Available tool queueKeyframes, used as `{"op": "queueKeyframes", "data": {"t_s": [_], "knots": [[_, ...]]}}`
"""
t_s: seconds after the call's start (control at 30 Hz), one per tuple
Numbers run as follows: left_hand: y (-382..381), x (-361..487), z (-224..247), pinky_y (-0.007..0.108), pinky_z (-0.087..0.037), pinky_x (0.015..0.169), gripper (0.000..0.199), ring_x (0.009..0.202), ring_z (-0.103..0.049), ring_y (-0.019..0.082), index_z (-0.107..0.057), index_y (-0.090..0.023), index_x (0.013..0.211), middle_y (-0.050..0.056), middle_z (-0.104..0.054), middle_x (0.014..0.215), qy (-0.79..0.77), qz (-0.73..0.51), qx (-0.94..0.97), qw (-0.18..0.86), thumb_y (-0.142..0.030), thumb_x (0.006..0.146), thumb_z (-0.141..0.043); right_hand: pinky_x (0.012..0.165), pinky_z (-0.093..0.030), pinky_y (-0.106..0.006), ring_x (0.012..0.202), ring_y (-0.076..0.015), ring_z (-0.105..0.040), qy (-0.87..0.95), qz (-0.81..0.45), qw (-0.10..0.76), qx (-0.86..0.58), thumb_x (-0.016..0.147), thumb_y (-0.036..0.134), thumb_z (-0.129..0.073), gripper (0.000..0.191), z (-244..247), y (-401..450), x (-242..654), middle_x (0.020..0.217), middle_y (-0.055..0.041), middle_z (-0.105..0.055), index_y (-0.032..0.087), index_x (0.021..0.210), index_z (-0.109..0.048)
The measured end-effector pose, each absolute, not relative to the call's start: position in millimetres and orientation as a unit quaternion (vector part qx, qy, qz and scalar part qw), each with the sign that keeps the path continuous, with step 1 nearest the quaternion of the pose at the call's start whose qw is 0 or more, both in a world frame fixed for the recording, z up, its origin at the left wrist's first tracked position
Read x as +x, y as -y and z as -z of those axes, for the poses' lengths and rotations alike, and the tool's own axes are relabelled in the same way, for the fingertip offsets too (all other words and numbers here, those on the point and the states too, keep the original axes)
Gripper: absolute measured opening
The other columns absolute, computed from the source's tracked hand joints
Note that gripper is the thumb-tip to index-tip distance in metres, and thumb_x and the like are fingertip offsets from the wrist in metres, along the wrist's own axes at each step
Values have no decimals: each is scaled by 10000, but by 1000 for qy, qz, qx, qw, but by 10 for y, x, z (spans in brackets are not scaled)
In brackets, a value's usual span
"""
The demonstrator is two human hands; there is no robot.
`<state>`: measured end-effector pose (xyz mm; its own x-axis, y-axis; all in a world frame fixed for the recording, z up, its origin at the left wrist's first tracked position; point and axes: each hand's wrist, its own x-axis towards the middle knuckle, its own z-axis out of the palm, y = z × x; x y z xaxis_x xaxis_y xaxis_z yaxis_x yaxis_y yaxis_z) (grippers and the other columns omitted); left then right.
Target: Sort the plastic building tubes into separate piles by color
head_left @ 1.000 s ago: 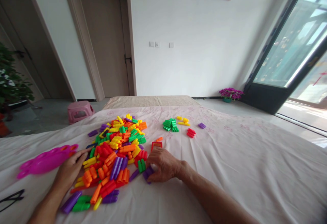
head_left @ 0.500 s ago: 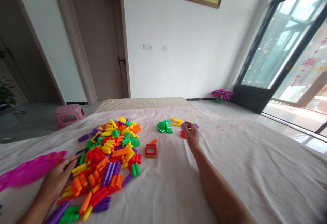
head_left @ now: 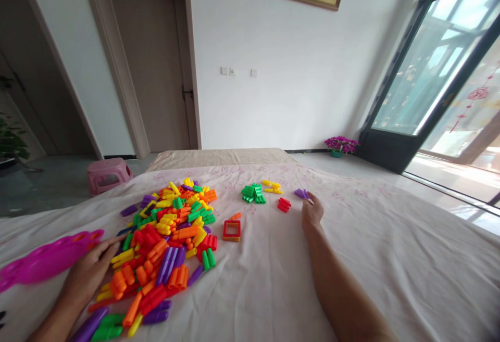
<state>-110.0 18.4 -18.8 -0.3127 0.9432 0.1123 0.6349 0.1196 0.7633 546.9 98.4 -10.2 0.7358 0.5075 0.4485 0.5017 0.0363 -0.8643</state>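
My right hand reaches out to the far right of the cloth. Its fingertips are pinched at a small group of purple toy building pieces, seemingly gripping one; the exact contact is small. Close to its left lie red pieces, with yellow pieces and a stack of green pieces beyond. My left hand rests at the left edge of a large mixed heap of plastic pieces. Its fingers are stretched out, and their tips touch the heap.
A magenta plastic tray-like thing lies left of the heap. Square red and orange frames and an orange piece lie mid-cloth. A pink stool stands on the floor beyond the left edge of the cloth-covered surface.
My right hand has moved right, from over the red pieces to the purple ones, carrying a purple piece there. The red pieces now show fully. My left hand stays at the heap.
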Motion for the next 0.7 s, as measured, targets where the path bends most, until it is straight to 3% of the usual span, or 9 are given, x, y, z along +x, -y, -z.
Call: {"op": "queueKeyframes", "data": {"t_s": [0.13,0.23,0.3,0.4,0.53,0.6,0.7], "knots": [[-168,-1074,155,346,-536,926,555,1049,-701,288,-686,-164,1181,93,-756,1130,-717,-374,550,209,-540,830,-477,853,-536,-368,870,-211,-677,457,3,621,-637,799,268,-479,372,-34,-952,5058,1073,-119,-713,142,1070,-700],[-155,-1038,127,339,-537,924,554,1050,-701,281,-695,-168,1172,80,-760,1127,-717,-380,548,203,-539,823,-478,786,-548,-331,854,-197,-671,621,-40,551,-556,854,257,-493,269,-135,-883,4606,1011,-84,-720,187,991,-713],[-150,-1019,114,338,-539,921,556,1046,-703,277,-700,-168,1170,77,-760,1131,-716,-384,547,201,-538,820,-476,785,-546,-321,873,-189,-672,713,-63,470,-516,895,239,-501,261,-160,-816,4312,1052,-72,-716,218,1042,-715],[-151,-1010,107,338,-539,923,562,1045,-704,272,-701,-161,1173,85,-756,1147,-717,-382,547,201,-536,820,-478,933,-513,-361,1066,-209,-645,800,-62,368,-469,901,168,-522,346,-144,-722,3977,1209,-70,-687,249,1199,-680],[-159,-1030,118,337,-540,924,545,1055,-702,274,-706,-158,1158,87,-755,1151,-715,-381,556,188,-527,825,-481,1061,-433,-389,1240,-218,-557,852,-45,305,-423,909,119,-501,446,-112,-681,3763,1353,-62,-624,242,1322,-617],[-162,-1044,126,329,-550,901,529,1040,-708,272,-706,-165,1148,82,-766,1115,-714,-377,561,182,-522,829,-483,1057,-426,-368,1213,-208,-572,866,-42,284,-409,930,125,-483,409,-108,-689,3720,1315,-62,-651,226,1294,-640],[-164,-1067,144,315,-560,869,531,1022,-716,267,-697,-168,1159,83,-773,1084,-716,-373,561,184,-529,837,-477,978,-449,-323,1057,-190,-627,868,-37,260,-421,954,153,-487,303,-111,-697,3687,1107,-46,-734,222,1138,-717]]}}
